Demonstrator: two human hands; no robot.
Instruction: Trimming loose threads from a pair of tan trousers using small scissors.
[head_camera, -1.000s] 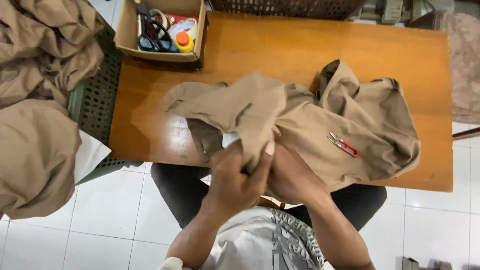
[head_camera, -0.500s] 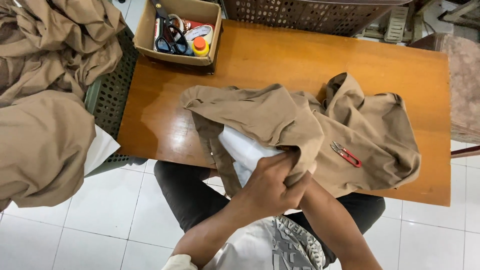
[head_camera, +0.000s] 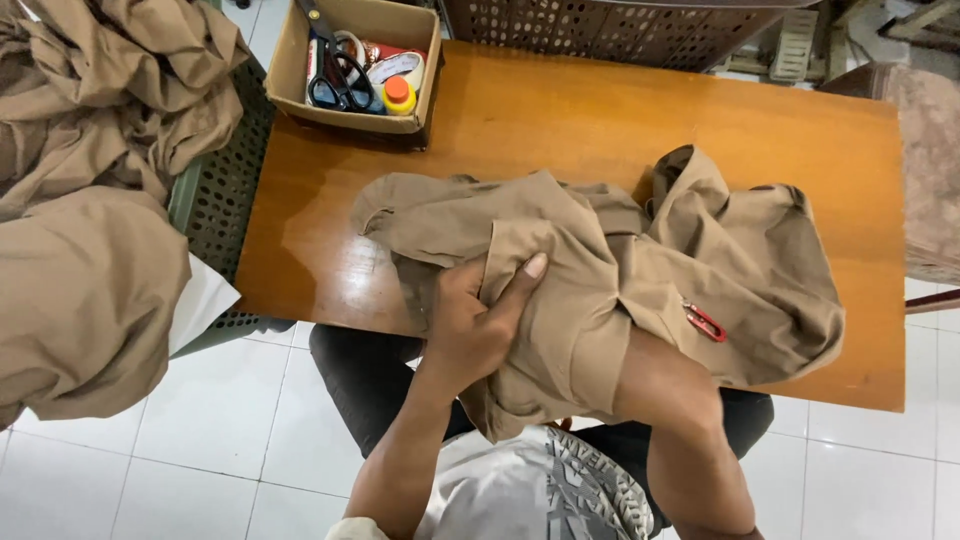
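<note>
Meanwhile, Both Hands Were Busy in the Tan Garment

Down at the near edge of the wooden table (head_camera: 560, 120), a tan garment (head_camera: 620, 260) lay in a crumpled heap, spread from the middle of the tabletop toward the right side and hanging a little over the edge nearest the person. The left hand (head_camera: 475, 320) was clenched on a fold of the cloth at the near edge, its fingers (head_camera: 520, 280) curled over the fabric and one fingertip lying flat on top. The right hand could not be seen; the right forearm (head_camera: 680, 420) ran up under the garment and vanished beneath the cloth, so whether those fingers were gripping or loose could not be told.

A small red thread snipper (head_camera: 705, 321) rested on the garment, just to the right of where the forearm went under.

At the far left corner of the table stood an open cardboard box (head_camera: 355, 112) holding black-handled scissors (head_camera: 335, 80), a small bottle with an orange cap (head_camera: 399, 96) and other small items too jumbled to make out. Left of the table, a heap of similar tan cloth (head_camera: 90, 200) was piled over a green perforated basket (head_camera: 225, 190). White floor tiles (head_camera: 200, 440) showed below.
</note>
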